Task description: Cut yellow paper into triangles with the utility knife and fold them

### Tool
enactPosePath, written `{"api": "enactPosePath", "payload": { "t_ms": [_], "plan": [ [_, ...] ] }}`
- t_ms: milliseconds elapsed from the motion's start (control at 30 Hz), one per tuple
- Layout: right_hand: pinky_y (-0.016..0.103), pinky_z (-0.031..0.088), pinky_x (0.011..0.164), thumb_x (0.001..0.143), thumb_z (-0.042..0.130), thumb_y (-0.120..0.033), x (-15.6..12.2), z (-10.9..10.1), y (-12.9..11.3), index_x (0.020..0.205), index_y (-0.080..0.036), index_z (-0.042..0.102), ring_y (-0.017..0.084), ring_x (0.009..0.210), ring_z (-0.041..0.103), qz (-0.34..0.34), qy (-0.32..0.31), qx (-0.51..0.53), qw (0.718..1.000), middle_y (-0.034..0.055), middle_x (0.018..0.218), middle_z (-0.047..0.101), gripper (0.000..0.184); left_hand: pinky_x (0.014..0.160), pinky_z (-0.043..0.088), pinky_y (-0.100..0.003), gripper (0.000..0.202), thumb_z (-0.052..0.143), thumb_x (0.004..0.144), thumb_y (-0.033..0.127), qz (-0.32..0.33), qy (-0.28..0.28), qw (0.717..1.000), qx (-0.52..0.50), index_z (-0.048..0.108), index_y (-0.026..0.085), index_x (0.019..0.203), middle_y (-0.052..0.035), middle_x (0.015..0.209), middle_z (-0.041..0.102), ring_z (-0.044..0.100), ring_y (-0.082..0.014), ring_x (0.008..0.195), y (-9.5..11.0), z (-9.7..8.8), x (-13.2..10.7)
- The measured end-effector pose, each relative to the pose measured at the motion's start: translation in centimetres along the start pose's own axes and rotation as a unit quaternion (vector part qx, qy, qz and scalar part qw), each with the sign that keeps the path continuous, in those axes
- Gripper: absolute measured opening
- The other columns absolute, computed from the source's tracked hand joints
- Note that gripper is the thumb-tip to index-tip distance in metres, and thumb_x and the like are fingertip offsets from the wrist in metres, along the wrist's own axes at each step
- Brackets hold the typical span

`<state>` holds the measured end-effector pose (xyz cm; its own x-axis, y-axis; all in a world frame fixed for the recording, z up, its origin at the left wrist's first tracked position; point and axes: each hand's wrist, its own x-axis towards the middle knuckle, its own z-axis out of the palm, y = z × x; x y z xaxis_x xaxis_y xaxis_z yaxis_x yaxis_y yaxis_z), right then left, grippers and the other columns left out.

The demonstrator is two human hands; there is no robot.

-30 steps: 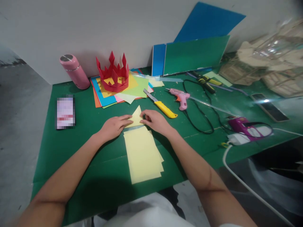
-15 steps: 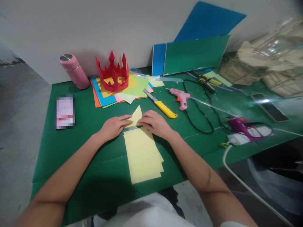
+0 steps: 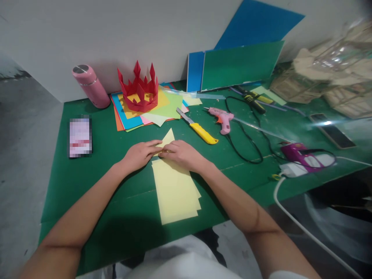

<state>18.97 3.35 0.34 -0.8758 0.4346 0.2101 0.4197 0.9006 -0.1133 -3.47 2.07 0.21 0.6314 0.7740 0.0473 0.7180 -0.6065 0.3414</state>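
Note:
A small folded sheet of pale yellow paper (image 3: 168, 136), with its pointed tip facing the wall, lies on the green table between my hands. My left hand (image 3: 138, 155) holds down its left side, fingers close together. From the right, my right hand (image 3: 183, 155) grips its lower edge with bent fingers, which nearly meet the left fingertips and hide much of the fold. Just below, nearer my body, a loose stack of yellow paper sheets (image 3: 176, 193) lies flat, its edges uneven. Behind the hands rests a yellow utility knife (image 3: 203, 133) with its blade out.
A red paper crown (image 3: 141, 101) stands on coloured sheets (image 3: 132, 123), beside a pink bottle (image 3: 94, 91). To the right lie a pink glue gun (image 3: 223, 119), its black cord, pliers (image 3: 255, 104), a phone (image 3: 333, 131) and a power strip (image 3: 295, 169). Another blurred device (image 3: 80, 137) is at left.
My right hand has slid left along the lower edge of the folded paper, toward my left fingertips. My left hand and the paper stack stay nearly where they were.

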Motion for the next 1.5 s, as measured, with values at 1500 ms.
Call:
{"api": "enactPosePath", "payload": {
  "t_ms": [1500],
  "plan": [
    [0.029,0.042,0.074,0.083,0.043,0.001,-0.8,-1.3,0.7,0.104,-0.019,0.073,0.019,0.086,0.055,0.079,-0.026,0.105,0.991,0.0084,0.092,0.066,0.041,0.080,0.052,-0.030,0.036,0.036,0.098,0.028,-0.010,-0.015,1.000,-0.016,0.065,0.027,0.120,0.0004,0.142,0.052,0.064,-0.0200,0.107,0.2,-0.3,0.0]
  ]
}}
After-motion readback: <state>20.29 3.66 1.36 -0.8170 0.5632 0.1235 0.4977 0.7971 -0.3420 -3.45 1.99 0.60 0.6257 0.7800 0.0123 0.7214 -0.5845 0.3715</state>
